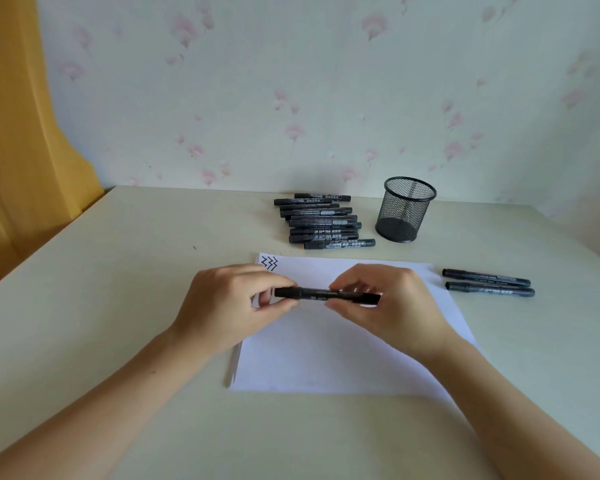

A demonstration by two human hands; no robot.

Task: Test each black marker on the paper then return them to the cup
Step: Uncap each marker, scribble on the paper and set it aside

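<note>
A black marker (317, 293) lies level above the white paper (329, 358), held at both ends. My left hand (229, 306) pinches its left cap end, and my right hand (388, 303) grips its right part. Three zigzag ink marks (269, 263) sit at the paper's far left corner. A heap of several black markers (321, 221) lies behind the paper. To the right of the heap stands the black mesh cup (405, 209), which looks empty. Two more markers (489, 283) lie side by side right of the paper.
The cream table (118, 289) meets a flowered wall at the back. A yellow curtain (21, 133) hangs at the left, beside the table's left edge.
</note>
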